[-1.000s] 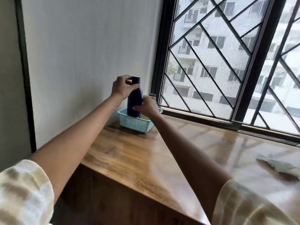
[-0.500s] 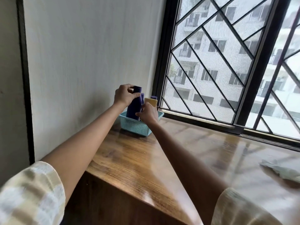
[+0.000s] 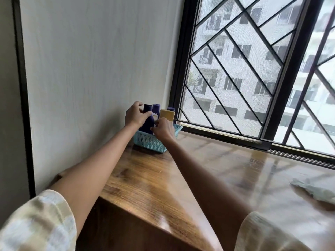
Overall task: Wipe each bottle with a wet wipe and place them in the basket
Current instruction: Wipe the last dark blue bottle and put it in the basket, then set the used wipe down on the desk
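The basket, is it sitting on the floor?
No, the basket sits on the wooden table in the corner by the window.

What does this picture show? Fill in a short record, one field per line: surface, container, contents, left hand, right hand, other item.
surface: glossy brown wooden table beside a barred window
container: light blue perforated plastic basket, at the table's far corner by the wall
contents: dark purple plastic bottle, upright; yellow bottle; more purple bottles behind
left hand: grips the dark purple bottle near its top
right hand: fingers curled at the bottles, hold unclear
other item: crumpled pale wipe, right of table
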`<state>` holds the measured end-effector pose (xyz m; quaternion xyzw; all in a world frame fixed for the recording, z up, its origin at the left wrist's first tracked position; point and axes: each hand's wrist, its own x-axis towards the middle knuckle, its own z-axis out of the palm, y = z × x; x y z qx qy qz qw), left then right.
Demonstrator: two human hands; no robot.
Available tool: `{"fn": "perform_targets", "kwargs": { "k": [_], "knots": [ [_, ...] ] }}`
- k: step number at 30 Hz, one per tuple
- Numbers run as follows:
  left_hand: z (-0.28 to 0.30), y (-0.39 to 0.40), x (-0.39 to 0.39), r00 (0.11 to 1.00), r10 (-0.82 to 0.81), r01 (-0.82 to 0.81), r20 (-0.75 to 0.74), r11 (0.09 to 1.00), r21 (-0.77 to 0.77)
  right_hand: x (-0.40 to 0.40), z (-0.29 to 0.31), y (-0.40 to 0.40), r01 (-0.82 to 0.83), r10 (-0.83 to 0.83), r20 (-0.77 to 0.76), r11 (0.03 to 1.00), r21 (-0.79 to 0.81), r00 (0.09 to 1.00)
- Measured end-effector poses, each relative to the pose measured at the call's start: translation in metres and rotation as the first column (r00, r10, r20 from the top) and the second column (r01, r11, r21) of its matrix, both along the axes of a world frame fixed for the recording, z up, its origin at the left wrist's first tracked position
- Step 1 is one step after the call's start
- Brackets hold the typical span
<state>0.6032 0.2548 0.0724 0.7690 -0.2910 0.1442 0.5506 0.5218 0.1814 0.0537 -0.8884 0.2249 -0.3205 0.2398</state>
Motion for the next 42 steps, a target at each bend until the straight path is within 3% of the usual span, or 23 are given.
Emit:
{"fn": "perform_targets", "kwargs": {
  "k": [11, 14, 17, 20, 22, 26, 31, 34, 37, 40, 42],
  "knots": [
    [-0.005, 0.001, -0.009, 0.998, 0.014, -0.012, 0.057, 0.999, -0.033, -0.010, 0.002, -0.002, 0.032, -0.032, 0.046, 0.999, 0.015, 0.998],
    [-0.007, 0.002, -0.024, 0.969, 0.102, -0.062, 0.225, 0.982, -0.179, -0.025, 0.008, 0.004, 0.082, -0.076, 0.181, 0.996, -0.026, 0.981],
    [-0.004, -0.002, -0.053, 0.903, 0.141, -0.003, 0.405, 0.946, -0.324, -0.052, 0.016, 0.003, 0.157, -0.128, 0.346, 0.986, -0.058, 0.930],
    [-0.004, -0.024, -0.085, 0.885, 0.038, 0.121, 0.464, 0.944, -0.307, -0.085, 0.022, -0.013, 0.210, -0.167, 0.423, 0.976, -0.055, 0.890],
    [-0.006, -0.048, -0.108, 0.892, -0.118, 0.217, 0.437, 0.959, -0.183, -0.111, 0.023, -0.030, 0.259, -0.215, 0.417, 0.965, -0.051, 0.883],
    [-0.015, -0.102, -0.165, 0.871, -0.404, 0.371, 0.278, 0.914, 0.164, -0.174, 0.017, -0.074, 0.377, -0.356, 0.235, 0.925, -0.050, 0.904],
    [-0.032, -0.158, -0.242, 0.810, -0.586, 0.506, 0.019, 0.716, 0.481, -0.276, 0.003, -0.135, 0.521, -0.540, -0.047, 0.828, -0.209, 0.840],
    [-0.043, -0.183, -0.281, 0.788, -0.616, 0.523, -0.018, 0.653, 0.548, -0.333, -0.010, -0.165, 0.600, -0.625, -0.108, 0.776, -0.194, 0.773],
    [-0.047, -0.202, -0.312, 0.757, -0.652, 0.567, -0.037, 0.628, 0.533, -0.373, -0.017, -0.185, 0.622, -0.653, -0.266, 0.757, -0.200, 0.709],
    [-0.050, -0.219, -0.335, 0.723, -0.687, 0.615, -0.074, 0.592, 0.521, -0.394, -0.015, -0.200, 0.616, -0.631, -0.454, 0.761, -0.205, 0.628],
    [-0.052, -0.230, -0.345, 0.711, -0.698, 0.625, -0.085, 0.571, 0.533, -0.401, -0.013, -0.211, 0.611, -0.556, -0.523, 0.788, -0.083, 0.646]
  ]
}}
